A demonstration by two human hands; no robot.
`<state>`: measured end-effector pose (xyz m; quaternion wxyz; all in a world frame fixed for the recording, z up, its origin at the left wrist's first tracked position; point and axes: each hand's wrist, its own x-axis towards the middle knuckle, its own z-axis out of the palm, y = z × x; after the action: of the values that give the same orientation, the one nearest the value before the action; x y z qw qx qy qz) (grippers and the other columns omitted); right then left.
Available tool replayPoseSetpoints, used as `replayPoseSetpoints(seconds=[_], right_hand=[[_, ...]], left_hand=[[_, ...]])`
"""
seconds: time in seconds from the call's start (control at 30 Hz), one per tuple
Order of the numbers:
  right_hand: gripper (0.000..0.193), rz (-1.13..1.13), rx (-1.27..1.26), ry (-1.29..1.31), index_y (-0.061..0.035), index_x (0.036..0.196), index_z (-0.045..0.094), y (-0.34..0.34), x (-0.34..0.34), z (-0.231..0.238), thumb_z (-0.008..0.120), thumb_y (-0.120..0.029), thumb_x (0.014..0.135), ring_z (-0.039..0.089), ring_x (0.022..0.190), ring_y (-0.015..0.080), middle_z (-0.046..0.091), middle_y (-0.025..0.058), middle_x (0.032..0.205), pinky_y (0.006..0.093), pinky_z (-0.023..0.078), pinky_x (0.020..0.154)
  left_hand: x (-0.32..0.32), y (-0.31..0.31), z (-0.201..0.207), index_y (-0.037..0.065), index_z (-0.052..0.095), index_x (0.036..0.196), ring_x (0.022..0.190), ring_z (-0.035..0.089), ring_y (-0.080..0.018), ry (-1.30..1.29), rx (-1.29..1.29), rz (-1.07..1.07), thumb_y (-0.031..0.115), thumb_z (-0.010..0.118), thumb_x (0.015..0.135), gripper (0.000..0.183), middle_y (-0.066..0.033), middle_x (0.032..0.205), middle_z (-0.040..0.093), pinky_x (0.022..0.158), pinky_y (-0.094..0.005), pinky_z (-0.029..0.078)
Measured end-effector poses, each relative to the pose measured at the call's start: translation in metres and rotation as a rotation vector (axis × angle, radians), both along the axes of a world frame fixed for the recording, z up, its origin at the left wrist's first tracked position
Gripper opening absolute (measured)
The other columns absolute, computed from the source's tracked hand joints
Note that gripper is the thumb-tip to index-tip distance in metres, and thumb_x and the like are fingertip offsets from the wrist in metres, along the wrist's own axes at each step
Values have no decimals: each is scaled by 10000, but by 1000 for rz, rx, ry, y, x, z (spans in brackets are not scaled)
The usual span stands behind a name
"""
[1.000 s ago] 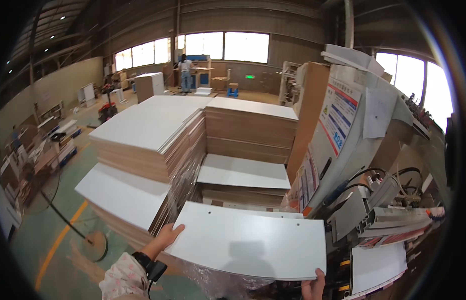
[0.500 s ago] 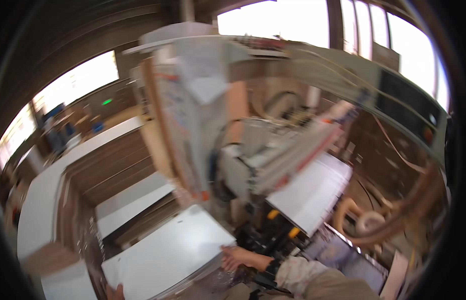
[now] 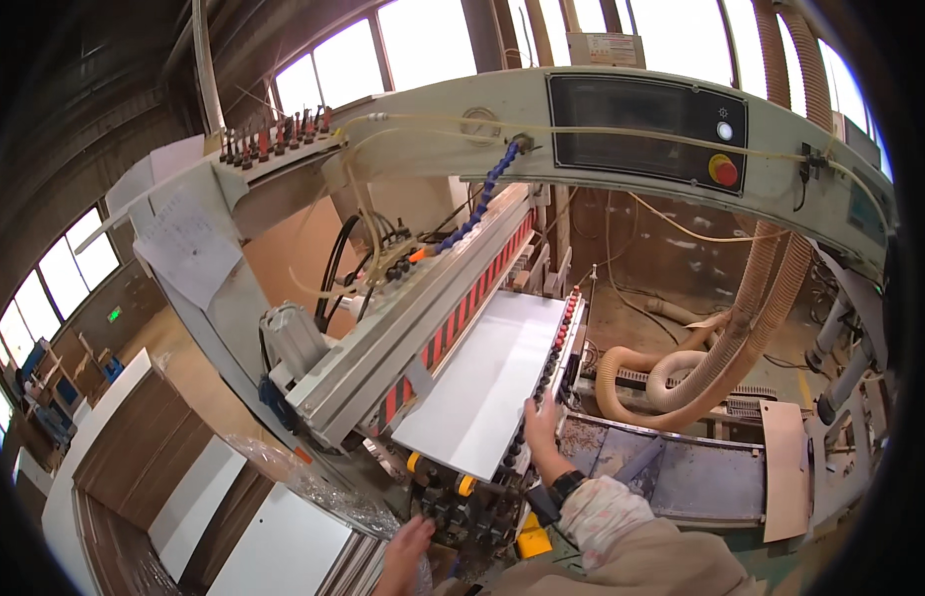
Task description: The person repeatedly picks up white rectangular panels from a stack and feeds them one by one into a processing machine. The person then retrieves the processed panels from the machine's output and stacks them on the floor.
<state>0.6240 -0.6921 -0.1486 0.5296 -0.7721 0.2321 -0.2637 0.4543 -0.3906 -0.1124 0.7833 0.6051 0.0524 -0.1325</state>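
Note:
A white rectangular panel lies on the drilling machine's bed, beneath a long beam with red and black stripes. My right hand is at the panel's right edge, beside a row of small red and black rollers. Its fingers point forward, apart; whether they press on the panel or the rollers is unclear. My left hand is low and to the left, near the machine's front end, fingers stretched out and holding nothing. Between the two hands are yellow-and-black machine parts.
At the lower left, white panels lie stacked beside clear plastic film. A control panel with a red knob spans the machine's top. Ribbed hoses coil at the right, near an upright tan board.
My view has swung right, from the stack to the machine. Both hands have left the white panel on the stack; the right hand now reaches the panel on the machine bed.

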Motion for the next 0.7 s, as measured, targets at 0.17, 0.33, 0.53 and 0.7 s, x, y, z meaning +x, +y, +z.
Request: replayPoseSetpoints(seconds=[0.17, 0.33, 0.53, 0.7], right_hand=[[710, 49, 322, -243, 66, 1385, 115, 28, 30, -40, 476, -310, 903, 152, 1343, 350, 140, 254, 1441, 361, 146, 1091], [665, 66, 451, -218, 59, 1392, 94, 41, 35, -19, 444, -258, 923, 100, 1364, 313, 83, 222, 1467, 357, 104, 1099], [585, -54, -245, 32, -3, 1397, 183, -16, 73, -126, 447, -246, 935, 248, 1308, 298, 198, 225, 1438, 364, 203, 1076], [567, 17, 155, -42, -42, 1390, 238, 18, 22, 23, 505, -198, 915, 481, 1113, 302, 328, 238, 1366, 380, 422, 950]], left_hand=[[111, -104, -22, -17, 533, 1069, 928, 495, -103, -161, -19, 56, 233, 509, 913, 295, -29, 999, 569, 802, -293, 378], [110, -110, -1, -54, 533, 1064, 926, 509, -163, 25, 124, 291, 222, 511, 904, 319, -90, 1028, 574, 811, -301, 391], [116, -125, -24, 39, 520, 1163, 939, 532, -145, -7, 136, 99, 307, 525, 898, 377, -61, 1035, 583, 792, -317, 433], [88, -77, -35, -57, 278, 1347, 1188, 454, -301, -106, 514, 200, 371, 543, 867, 696, -274, 1280, 437, 969, -325, 367]])
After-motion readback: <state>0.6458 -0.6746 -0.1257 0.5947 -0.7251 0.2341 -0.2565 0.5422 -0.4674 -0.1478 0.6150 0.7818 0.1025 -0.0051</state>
